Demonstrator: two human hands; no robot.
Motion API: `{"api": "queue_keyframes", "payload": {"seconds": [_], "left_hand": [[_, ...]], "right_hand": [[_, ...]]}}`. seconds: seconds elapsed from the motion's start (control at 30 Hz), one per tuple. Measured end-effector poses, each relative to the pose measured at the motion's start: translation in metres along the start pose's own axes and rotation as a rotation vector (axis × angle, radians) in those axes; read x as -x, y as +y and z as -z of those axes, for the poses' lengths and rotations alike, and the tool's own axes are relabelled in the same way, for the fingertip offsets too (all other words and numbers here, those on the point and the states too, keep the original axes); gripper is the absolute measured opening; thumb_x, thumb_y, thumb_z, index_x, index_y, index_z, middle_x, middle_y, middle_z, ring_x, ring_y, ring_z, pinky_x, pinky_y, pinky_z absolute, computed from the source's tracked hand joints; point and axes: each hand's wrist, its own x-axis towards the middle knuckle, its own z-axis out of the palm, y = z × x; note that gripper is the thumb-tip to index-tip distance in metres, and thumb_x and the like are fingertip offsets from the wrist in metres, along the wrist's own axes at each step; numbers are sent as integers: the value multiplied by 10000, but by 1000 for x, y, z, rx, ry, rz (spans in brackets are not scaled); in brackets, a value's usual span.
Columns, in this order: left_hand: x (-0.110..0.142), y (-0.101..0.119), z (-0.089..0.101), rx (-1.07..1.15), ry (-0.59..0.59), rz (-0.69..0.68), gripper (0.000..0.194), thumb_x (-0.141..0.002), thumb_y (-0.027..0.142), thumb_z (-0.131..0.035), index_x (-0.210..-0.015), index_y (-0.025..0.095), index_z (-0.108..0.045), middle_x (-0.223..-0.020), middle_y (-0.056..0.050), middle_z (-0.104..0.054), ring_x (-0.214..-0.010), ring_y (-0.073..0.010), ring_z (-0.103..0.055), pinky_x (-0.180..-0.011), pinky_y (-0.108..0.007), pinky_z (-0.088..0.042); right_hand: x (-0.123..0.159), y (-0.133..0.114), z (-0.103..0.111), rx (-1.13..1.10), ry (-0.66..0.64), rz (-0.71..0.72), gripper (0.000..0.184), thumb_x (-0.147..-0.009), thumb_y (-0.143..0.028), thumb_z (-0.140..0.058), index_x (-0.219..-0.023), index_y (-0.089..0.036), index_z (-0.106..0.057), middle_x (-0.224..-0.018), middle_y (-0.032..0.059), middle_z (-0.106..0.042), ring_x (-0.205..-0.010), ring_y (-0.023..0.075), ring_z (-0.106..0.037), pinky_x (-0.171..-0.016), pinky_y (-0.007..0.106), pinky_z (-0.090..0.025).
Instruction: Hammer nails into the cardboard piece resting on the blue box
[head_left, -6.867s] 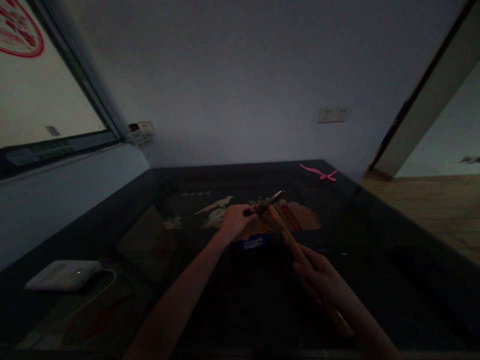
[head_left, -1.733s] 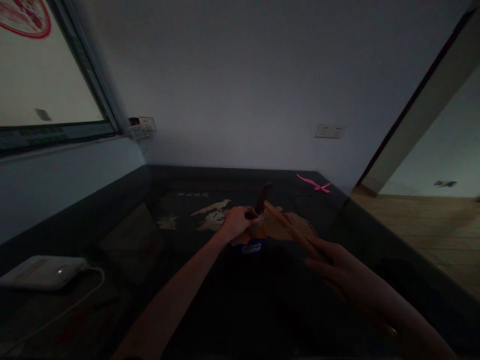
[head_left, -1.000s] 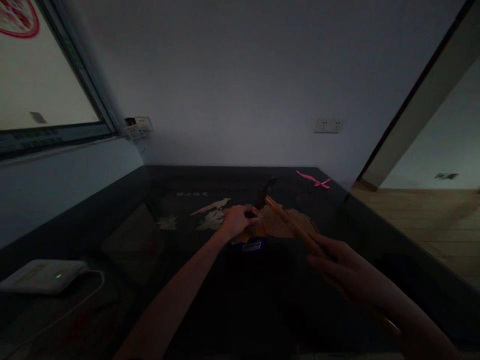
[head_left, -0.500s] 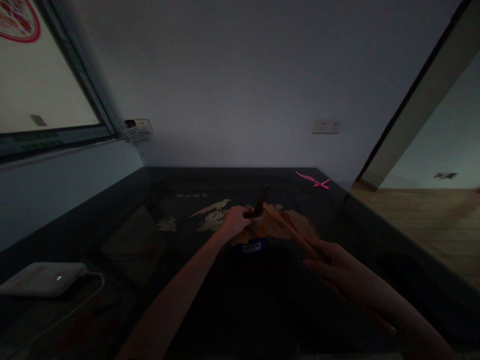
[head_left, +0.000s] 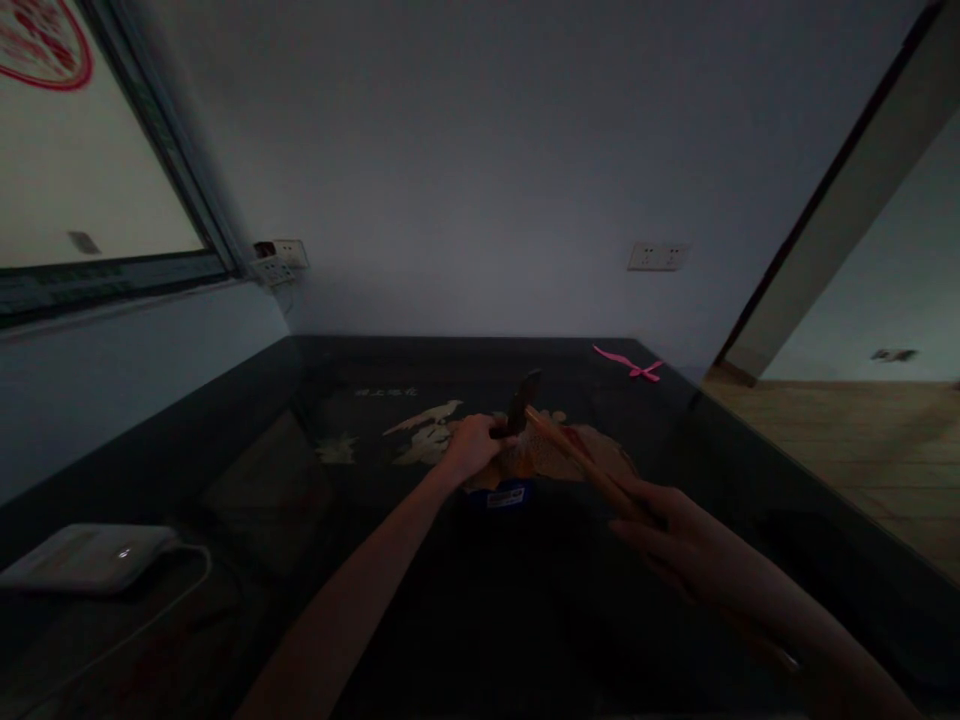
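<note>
My right hand (head_left: 675, 545) is closed round the wooden handle of a hammer (head_left: 577, 462); its dark metal head (head_left: 519, 404) points up over the middle of the dark table (head_left: 525, 600). My left hand (head_left: 471, 446) is pinched on something small I cannot make out, right beside the hammer head. Under both lies an orange, tan and blue object (head_left: 510, 478), partly hidden by my left hand. The room is dim.
A white box (head_left: 82, 556) with a lit dot and a white cable lies at the table's near left. A pink ribbon (head_left: 628, 362) sits at the far right corner. Wall sockets (head_left: 657, 257) are behind; a window is at left, and wooden floor beyond the table's right edge.
The hammer head went from lying low over the object to standing upright, then barely moved. My left hand has stayed pinched at the same spot.
</note>
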Motion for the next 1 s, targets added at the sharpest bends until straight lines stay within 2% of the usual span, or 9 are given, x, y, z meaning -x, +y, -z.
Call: {"api": "queue_keyframes", "payload": {"seconds": [0.07,0.2,0.27,0.37,0.53,0.7,0.83,1.0], "left_hand": [[0,0,0,5,3,11,210,-761,300,-598,-909,191,-702,-910,-33,-706,-827,-172,-633,-744,-234,-440],[-1,-1,-2,-5,16,15,207,-760,313,-600,-891,192,-706,-900,-40,-708,-826,-176,-633,-734,-239,-441],[-1,-3,-3,5,6,12,239,-761,306,-596,-946,193,-696,-945,-44,-703,-845,-178,-632,-725,-239,-445],[-2,-4,-3,14,-19,24,278,-763,299,-589,-1004,192,-678,-992,-44,-693,-862,-175,-629,-719,-234,-449],[-2,-5,-4,-5,-1,16,220,-765,317,-594,-902,180,-698,-907,-35,-706,-813,-159,-633,-721,-222,-440],[-2,-6,-4,1,-3,-12,236,-762,323,-593,-926,189,-697,-886,-29,-706,-795,-164,-635,-698,-225,-440],[-2,-5,-3,3,-13,-7,235,-757,318,-596,-927,190,-695,-898,-28,-705,-798,-163,-635,-705,-224,-445],[-2,-6,-5,15,16,-17,202,-747,303,-608,-876,179,-702,-874,-28,-707,-783,-161,-637,-719,-226,-447]], "right_hand": [[2,-3,1,-4,29,28,485,-748,-336,-590,-1210,-191,-562,-703,15,-604,-634,158,-580,-484,218,-463],[4,-2,0,-31,-23,-44,552,-773,-350,-561,-1293,-187,-478,-564,-38,-521,-434,103,-479,-357,188,-373],[3,1,-2,-15,-36,-61,567,-776,-349,-558,-1309,-184,-457,-577,-39,-532,-407,91,-455,-341,182,-354],[3,3,-2,26,1,-13,533,-768,-357,-573,-1272,-196,-510,-693,11,-620,-516,125,-547,-417,202,-434],[6,-4,2,75,72,41,527,-757,-387,-588,-1243,-189,-550,-774,49,-670,-763,217,-632,-590,267,-525],[2,-2,2,110,45,62,500,-760,-337,-590,-1231,-174,-561,-928,66,-684,-875,239,-632,-743,320,-524],[0,-1,3,123,12,91,505,-769,-312,-580,-1249,-162,-540,-1076,81,-654,-980,255,-601,-851,352,-481],[0,-10,5,149,35,120,465,-755,-302,-573,-1204,-181,-582,-1006,66,-679,-932,254,-612,-818,344,-490]]}}
